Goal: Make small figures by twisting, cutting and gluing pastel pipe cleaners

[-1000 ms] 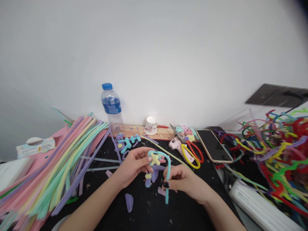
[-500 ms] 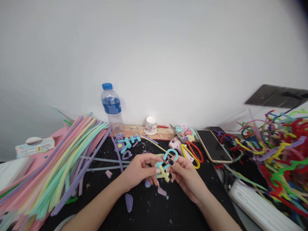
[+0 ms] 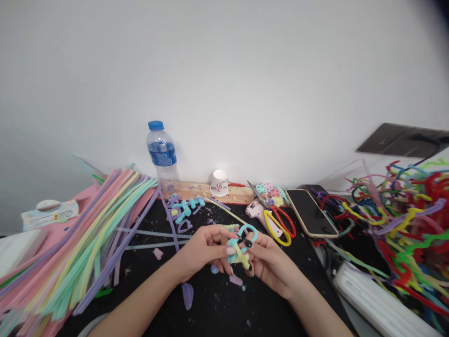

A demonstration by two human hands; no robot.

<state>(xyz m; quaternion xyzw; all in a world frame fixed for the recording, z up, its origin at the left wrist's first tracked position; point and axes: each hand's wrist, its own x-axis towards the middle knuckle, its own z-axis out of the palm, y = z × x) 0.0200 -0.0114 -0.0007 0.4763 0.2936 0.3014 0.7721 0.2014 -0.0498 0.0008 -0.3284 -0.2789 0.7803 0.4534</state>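
Observation:
Between both hands, above the black mat, is a small pipe cleaner piece (image 3: 242, 260) of twisted blue and yellow fuzzy stems. A blue loop stands up from its top. My left hand (image 3: 206, 250) pinches its left side between thumb and fingers. From the right, my right hand (image 3: 268, 257) grips it, with the thumb at the base of the blue loop. The fingers hide part of the piece. Beneath the hands lie a lilac scrap (image 3: 235, 280) and a small blue-purple bit (image 3: 214, 269).
Pastel pipe cleaners (image 3: 105, 234) are heaped at left, multicoloured ones (image 3: 410, 224) at right. Along the back stand a bottle (image 3: 162, 154) and a paper cup (image 3: 220, 183). Scissors (image 3: 277, 220) rest on a pink glue gun (image 3: 257, 210), near a phone (image 3: 311, 213). Blue twisted pieces (image 3: 185, 208) lie left of centre.
The blue loop has tipped slightly left and lower, and the right thumb has shifted a little down and left against its base. Both hands still hold the piece.

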